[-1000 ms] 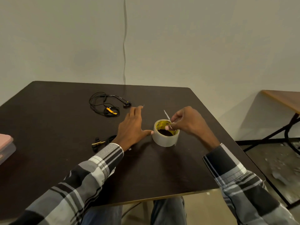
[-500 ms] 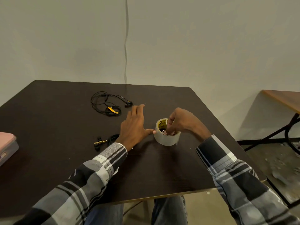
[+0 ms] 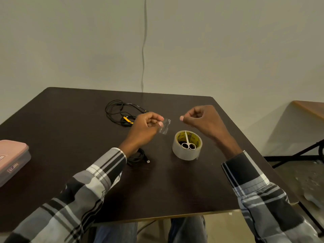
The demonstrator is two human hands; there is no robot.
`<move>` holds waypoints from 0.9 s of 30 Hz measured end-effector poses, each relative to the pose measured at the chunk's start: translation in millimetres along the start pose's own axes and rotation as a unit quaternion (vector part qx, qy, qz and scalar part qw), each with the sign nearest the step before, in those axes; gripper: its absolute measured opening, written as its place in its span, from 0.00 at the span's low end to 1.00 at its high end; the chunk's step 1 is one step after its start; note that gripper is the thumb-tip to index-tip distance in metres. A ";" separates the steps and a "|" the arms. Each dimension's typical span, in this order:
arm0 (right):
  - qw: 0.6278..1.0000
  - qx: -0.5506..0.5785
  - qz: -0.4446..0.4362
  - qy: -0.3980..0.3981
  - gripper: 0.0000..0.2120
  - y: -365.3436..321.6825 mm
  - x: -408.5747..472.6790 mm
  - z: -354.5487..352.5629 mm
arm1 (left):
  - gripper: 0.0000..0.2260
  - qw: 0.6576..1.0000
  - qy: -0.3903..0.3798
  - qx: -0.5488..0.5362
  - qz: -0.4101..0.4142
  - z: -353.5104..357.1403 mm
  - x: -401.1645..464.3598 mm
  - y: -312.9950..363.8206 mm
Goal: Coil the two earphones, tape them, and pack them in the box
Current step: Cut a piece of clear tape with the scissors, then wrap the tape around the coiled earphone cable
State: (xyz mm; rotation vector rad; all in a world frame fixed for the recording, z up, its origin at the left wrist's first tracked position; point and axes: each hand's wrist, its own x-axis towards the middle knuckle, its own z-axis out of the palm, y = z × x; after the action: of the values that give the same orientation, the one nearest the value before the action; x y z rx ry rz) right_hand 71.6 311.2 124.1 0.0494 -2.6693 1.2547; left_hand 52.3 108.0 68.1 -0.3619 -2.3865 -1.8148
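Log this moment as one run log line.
left hand: pinches tape strip | right hand: curled, empty | scissors: on tape roll

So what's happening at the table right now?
A person sits at the dark table. Their left hand pinches a cut piece of clear tape; the right hand is curled, holding nothing. Small scissors rest on the tape roll. One earphone lies loose, another coiled beneath the left wrist. The pink box sits closed.

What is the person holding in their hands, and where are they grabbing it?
The left hand pinches a small clear piece of tape by its left edge. The right hand is curled and holds nothing.
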 end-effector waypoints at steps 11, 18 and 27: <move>0.969 0.240 0.010 -0.063 0.19 -32.9 -11.8 58.5 | 0.05 1.000 -0.011 -0.017 -0.003 -50.7 -21.6 11.4; 0.955 0.279 0.025 -0.096 0.17 -44.4 -13.9 76.5 | 0.07 1.000 -0.004 0.024 -0.005 -73.0 -32.3 4.0; 0.957 0.254 0.056 -0.130 0.16 -31.6 -14.5 91.5 | 0.14 0.973 -0.003 0.216 -0.087 -87.2 -30.6 -37.8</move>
State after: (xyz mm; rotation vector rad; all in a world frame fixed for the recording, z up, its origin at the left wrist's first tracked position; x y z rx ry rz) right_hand 74.8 220.2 88.3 0.1460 -2.4977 2.0707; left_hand 67.7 11.2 49.3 -0.1117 -2.7952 -1.2889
